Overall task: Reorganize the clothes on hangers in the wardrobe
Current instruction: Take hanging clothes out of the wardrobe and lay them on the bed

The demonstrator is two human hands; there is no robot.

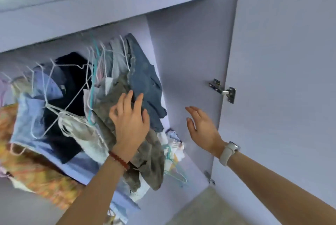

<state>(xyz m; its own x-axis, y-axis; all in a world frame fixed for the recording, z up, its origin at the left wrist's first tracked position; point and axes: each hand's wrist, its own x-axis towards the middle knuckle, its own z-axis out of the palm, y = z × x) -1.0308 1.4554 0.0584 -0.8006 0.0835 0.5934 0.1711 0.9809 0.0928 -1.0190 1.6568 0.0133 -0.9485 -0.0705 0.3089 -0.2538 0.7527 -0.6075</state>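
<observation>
left hand (130,121) presses spread fingers on the grey garment (116,97) at the wardrobe's right end, right hand (201,128) spread and empty; a harder shove could slide loosely hung clothes off their wire hangers (54,108).

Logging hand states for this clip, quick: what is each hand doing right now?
Left hand: open, fingers pressed against the grey garment on the hangers.
Right hand: open, holding nothing, in the air beside the clothes.

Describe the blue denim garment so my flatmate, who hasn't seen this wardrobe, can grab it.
Start at the open wardrobe door's metal hinge and look left to the packed hanging clothes. The blue denim garment is the last one at the right end, next to the bare inner wall. Its faded blue cloth and frayed edges distinguish it from the grey garment under the left hand.
</observation>
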